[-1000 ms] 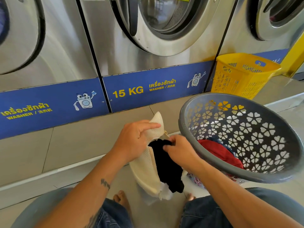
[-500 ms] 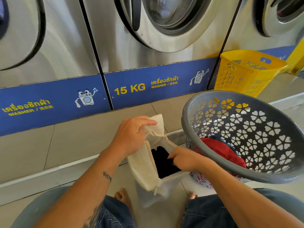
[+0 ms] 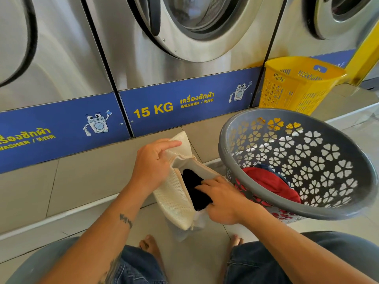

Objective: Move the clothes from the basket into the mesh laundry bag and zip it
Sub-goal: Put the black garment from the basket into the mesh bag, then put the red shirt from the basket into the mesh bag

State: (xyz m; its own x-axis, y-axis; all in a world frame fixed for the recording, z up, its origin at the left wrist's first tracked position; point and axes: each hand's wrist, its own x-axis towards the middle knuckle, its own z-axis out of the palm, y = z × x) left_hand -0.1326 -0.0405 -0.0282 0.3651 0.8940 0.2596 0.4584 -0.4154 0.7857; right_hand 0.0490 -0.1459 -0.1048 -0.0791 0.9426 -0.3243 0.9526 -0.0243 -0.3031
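A cream mesh laundry bag (image 3: 174,197) hangs in front of my knees with its mouth held wide. My left hand (image 3: 152,162) grips the bag's upper edge. A black garment (image 3: 194,189) lies inside the opening, and my right hand (image 3: 221,198) presses on it there, fingers reaching into the bag. To the right a grey basket (image 3: 332,214) with flower-shaped holes tilts toward me. It holds a red garment (image 3: 268,181) and some dark blue cloth (image 3: 266,167) behind it.
A row of steel washers (image 3: 143,64) with blue panels stands directly ahead on a tiled plinth. A yellow basket (image 3: 295,83) sits on the plinth at the right. My bare feet (image 3: 149,247) and jean-clad knees are below the bag.
The black garment hung half out of the bag a second ago; my right hand has pushed it down inside. My left hand kept hold of the bag's edge.
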